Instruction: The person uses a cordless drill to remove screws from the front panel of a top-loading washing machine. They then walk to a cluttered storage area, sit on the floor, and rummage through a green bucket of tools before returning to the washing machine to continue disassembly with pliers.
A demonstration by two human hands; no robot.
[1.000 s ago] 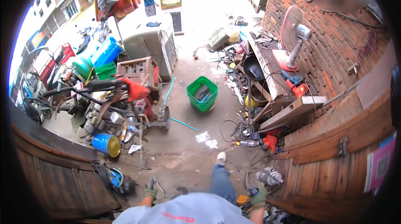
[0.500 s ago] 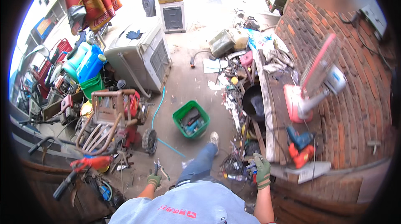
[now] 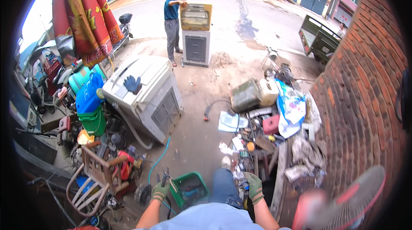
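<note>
Green-and-grey work gloves cover both my hands. My left hand point(image 3: 160, 191) is closed around a pair of pliers point(image 3: 165, 177), whose dark arms stick up and spread apart above the fingers. Just right of it stands a green bin point(image 3: 187, 180) with dark things and a bluish tool inside, partly hidden by my body. My right hand point(image 3: 255, 186) is closed on a small blue-and-dark object point(image 3: 244, 185) that I cannot make out. That hand is beside the heap of parts along the wooden plank point(image 3: 280, 168).
A white washing machine point(image 3: 148, 88) with a blue glove point(image 3: 132, 84) on it stands ahead left. A wooden chair point(image 3: 96, 174) and clutter line the left. A pink-red fan point(image 3: 343, 200) is at lower right. Farther off, a person point(image 3: 171, 24) stands beside another machine point(image 3: 196, 45).
I have stepped forward and my view has lifted toward the street. The green bin is now close by my left hand. Both hands keep hold of what they carried.
</note>
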